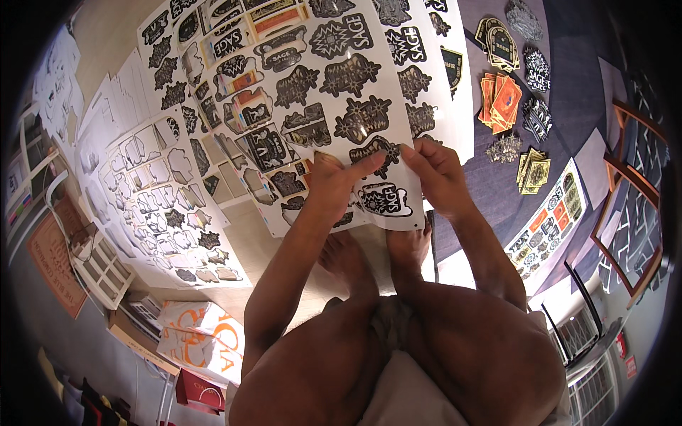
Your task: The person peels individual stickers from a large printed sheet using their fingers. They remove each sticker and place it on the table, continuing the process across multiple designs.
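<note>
A large sheet of die-cut stickers (298, 117) hangs in front of me, printed with black and gold designs. My left hand (334, 183) holds it near the lower part, thumb stretched across the front and the other fingers behind or curled out of sight. At the sheet's right edge my right hand (439, 172) pinches with thumb and fingers, beside a black floral sticker (376, 153). Below the thumbs, a black and white sticker (380, 199) has a white margin showing along its right side. Whether a sticker corner is between my right fingertips is too small to tell.
More sticker sheets (442, 106) lie behind and left, some with cut-out gaps (153, 170). On the dark surface at right sit piles of loose stickers: orange (501, 101), black and gold (499, 46), yellow (534, 170). A wooden chair frame (632, 184) stands far right.
</note>
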`<state>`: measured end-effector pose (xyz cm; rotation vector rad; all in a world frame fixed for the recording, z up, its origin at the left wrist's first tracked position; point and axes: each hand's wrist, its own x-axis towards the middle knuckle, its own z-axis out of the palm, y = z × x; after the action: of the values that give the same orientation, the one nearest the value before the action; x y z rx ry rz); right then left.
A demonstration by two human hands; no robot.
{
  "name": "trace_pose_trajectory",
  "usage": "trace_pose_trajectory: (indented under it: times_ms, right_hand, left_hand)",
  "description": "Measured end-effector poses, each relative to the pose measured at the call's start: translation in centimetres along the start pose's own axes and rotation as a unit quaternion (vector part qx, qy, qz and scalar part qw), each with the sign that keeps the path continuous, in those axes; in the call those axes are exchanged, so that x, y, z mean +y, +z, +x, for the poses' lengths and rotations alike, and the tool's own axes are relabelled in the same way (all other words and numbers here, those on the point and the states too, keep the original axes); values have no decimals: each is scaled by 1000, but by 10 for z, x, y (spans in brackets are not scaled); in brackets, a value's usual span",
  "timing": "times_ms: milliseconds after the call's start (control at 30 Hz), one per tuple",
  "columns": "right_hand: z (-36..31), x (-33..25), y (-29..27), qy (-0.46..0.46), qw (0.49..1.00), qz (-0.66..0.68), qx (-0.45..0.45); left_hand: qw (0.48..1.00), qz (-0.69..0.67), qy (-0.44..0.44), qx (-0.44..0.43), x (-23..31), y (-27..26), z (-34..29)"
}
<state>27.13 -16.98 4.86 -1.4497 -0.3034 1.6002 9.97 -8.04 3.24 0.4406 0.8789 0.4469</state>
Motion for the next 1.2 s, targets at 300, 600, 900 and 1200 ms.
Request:
trace_pose_trajectory:
  times_ms: [300,600,900,1200]
  right_hand:
    - [1,3,11,34,994,100,-27]
    - [2,1,14,39,990,119,-63]
    - [-7,-20,9,-10,996,-72,-55]
    - [-7,-25,18,-25,993,-79,-82]
  left_hand:
    - [999,-50,14,-10,-4,-6,-3]
    - [995,-82,27,-40,-8,-10,-3]
    - [993,-95,22,-62,-10,-17,-4]
    - [988,-110,16,-108,-15,-32,-4]
